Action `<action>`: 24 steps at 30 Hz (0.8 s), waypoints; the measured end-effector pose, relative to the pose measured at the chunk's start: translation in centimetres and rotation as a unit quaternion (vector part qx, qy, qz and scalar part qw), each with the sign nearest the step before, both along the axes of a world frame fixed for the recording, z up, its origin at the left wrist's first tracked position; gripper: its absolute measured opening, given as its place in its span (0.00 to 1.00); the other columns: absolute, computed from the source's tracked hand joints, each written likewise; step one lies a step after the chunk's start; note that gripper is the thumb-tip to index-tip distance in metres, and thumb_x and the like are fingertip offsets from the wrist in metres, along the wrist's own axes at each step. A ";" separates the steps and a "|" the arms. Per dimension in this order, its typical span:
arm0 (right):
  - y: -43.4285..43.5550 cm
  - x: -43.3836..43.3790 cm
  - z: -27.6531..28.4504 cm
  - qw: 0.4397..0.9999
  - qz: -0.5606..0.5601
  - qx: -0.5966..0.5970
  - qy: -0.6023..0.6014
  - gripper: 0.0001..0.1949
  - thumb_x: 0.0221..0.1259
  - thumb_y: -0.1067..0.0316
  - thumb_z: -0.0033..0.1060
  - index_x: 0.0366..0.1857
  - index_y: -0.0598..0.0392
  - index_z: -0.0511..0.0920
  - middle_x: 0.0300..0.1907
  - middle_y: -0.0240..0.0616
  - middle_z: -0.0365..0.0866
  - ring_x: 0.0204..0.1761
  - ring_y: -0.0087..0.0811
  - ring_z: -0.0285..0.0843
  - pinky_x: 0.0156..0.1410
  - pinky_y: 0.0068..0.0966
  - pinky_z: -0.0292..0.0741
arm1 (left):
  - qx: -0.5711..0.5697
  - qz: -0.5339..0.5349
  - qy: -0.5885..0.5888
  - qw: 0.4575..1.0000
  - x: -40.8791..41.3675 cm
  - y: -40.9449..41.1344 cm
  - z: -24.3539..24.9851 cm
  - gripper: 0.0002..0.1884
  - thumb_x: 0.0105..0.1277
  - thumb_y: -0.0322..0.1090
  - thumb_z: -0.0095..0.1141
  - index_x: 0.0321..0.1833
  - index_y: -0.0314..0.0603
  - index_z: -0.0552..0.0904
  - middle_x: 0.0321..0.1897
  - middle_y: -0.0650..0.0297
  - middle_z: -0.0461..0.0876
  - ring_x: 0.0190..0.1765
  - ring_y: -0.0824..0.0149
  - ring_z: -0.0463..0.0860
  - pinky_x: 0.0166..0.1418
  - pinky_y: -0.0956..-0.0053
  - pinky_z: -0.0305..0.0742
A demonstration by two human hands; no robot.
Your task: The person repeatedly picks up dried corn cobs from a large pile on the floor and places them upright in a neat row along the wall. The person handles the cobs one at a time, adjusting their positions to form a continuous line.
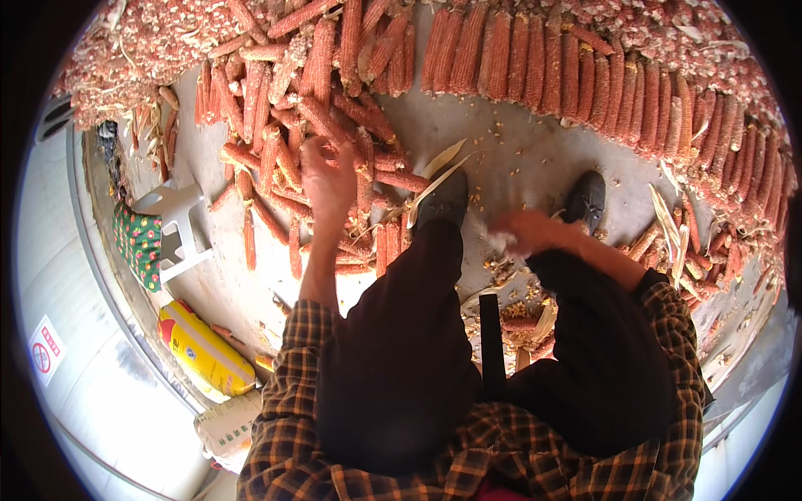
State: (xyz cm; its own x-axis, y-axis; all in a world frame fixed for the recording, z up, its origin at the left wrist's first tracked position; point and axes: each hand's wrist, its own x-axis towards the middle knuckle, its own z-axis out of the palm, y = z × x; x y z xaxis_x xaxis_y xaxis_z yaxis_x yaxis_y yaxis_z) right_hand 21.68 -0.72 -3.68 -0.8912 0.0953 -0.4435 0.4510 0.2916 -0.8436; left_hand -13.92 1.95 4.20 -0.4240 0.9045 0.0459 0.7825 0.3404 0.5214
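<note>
My left hand (330, 178) is over a loose heap of red corn cobs (269, 150), its fingers curled beside the lower end of one cob (321, 118). Whether the fingers grip that cob cannot be told. Blurred by motion, my right hand (536, 230) is above the floor by my right knee. Something pale shows at its fingertips, too smeared to name. Dry husk leaves (442, 178) lie across my left shoe (446, 197). Between my legs, more cobs (520, 324), husks and yellow kernels lie partly hidden by a dark upright strap or bar (492, 338).
A long row of stacked cobs (532, 59) curves around the front and right. Smaller cobs (708, 257) are piled at right. On the left are a white plastic stool (182, 235) with green patterned cloth (139, 247), a yellow bag (203, 351) and a printed sack (229, 426).
</note>
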 end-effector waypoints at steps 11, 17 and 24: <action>1.6 6.7 1.0 0.842 -0.396 0.366 0.001 0.13 0.51 0.71 0.58 0.43 0.53 0.80 0.39 0.40 0.79 0.44 0.45 0.77 0.52 0.41 0.72 | -0.127 0.075 -0.240 0.959 -1.7 -0.7 1.6 0.19 0.60 0.36 0.63 0.52 0.35 0.76 0.36 0.58 0.83 0.37 0.65 0.83 0.42 0.70 0.77; 0.2 8.1 -0.6 0.837 -0.369 0.404 0.029 0.11 0.44 0.74 0.61 0.35 0.50 0.82 0.38 0.34 0.78 0.43 0.38 0.75 0.54 0.36 0.69 | -0.152 -0.073 -0.423 0.890 5.7 0.8 4.4 0.13 0.64 0.30 0.61 0.49 0.37 0.77 0.34 0.64 0.80 0.33 0.75 0.78 0.35 0.80 0.72; 0.0 8.4 -1.2 0.832 -0.392 0.390 0.037 0.08 0.42 0.74 0.61 0.29 0.49 0.82 0.34 0.32 0.78 0.40 0.36 0.75 0.53 0.35 0.69 | 0.116 -0.334 -0.212 0.911 11.5 12.4 3.1 0.20 0.57 0.17 0.60 0.51 0.45 0.83 0.47 0.64 0.76 0.38 0.76 0.81 0.31 0.79 0.72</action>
State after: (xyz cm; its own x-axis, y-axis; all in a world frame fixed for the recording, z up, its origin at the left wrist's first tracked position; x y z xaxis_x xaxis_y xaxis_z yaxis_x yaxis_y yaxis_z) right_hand 30.10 -0.68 -4.92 -0.4412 0.8939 0.0794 0.7151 0.4036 -0.5708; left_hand -2.38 14.30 7.32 0.1926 0.9541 0.2294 0.4858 -0.2958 0.8225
